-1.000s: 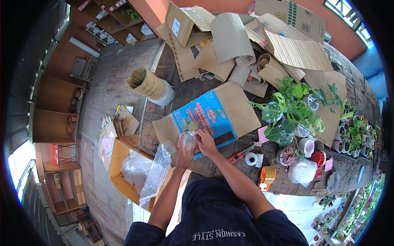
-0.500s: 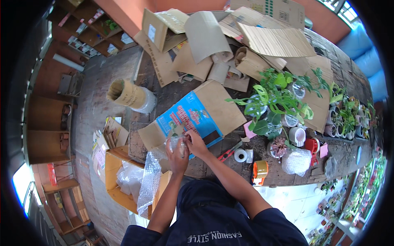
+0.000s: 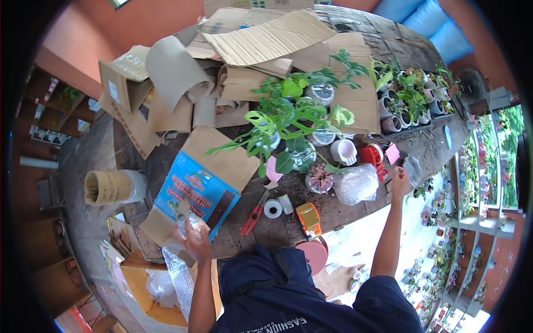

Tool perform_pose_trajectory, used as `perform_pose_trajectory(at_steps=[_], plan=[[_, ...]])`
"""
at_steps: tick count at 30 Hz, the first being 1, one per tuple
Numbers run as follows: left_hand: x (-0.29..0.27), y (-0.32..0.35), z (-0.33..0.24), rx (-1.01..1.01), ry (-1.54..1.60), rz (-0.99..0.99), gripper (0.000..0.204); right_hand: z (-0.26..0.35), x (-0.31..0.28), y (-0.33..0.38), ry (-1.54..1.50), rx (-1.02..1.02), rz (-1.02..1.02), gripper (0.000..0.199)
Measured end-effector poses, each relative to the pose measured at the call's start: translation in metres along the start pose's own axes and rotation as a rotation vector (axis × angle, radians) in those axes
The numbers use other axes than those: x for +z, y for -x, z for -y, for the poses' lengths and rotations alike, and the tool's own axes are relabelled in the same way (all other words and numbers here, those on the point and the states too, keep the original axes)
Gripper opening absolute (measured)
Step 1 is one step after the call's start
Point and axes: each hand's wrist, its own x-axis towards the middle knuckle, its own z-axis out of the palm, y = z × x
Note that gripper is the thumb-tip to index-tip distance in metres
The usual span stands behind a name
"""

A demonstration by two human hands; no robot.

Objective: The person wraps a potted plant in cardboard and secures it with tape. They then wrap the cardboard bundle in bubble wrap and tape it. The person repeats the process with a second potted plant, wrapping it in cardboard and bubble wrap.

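A small potted plant (image 3: pixel 194 225), its pot wrapped in clear plastic, is gripped in my left hand (image 3: pixel 197 247) above the near corner of the cardboard. Little green leaves stick out of its top. Far to the right, my right hand (image 3: pixel 400 182) hovers by the table's front edge with its fingers drawn together. Whether anything is between them is too small to make out. Close to it are a pad of pink paper (image 3: pixel 392 154), a crumpled clear plastic bag (image 3: pixel 411 168) and a red tape dispenser (image 3: pixel 372 161). The blue-printed cardboard sheet (image 3: pixel 191 186) lies flat beneath the left hand.
Leafy potted plants (image 3: pixel 297 119) stand mid-table, beside a bubble-wrapped bundle (image 3: pixel 356 184). Nearer lie a red-handled cutter (image 3: pixel 252 219), a white roll (image 3: pixel 272 208) and an orange tape dispenser (image 3: pixel 309 217). Cardboard pieces (image 3: pixel 266 36) pile up behind. An open carton (image 3: pixel 136 277) stands lower left.
My right hand has left the wrapped pot and swung far right, toward the pink pad and plastic bag. My left hand still holds the pot. The view has turned to the right.
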Motion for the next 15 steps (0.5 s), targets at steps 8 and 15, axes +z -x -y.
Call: perform_pose_trajectory(at_steps=[8,15], plan=[[-0.001,-0.001,-0.002,-0.035,0.023,0.005,0.057,-0.048,0.009,-0.042,0.110,-0.083,0.581,0.022],[-0.002,-0.001,-0.004,-0.071,0.025,0.023,0.057,-0.033,-0.003,-0.051,-0.071,0.120,0.767,0.017]])
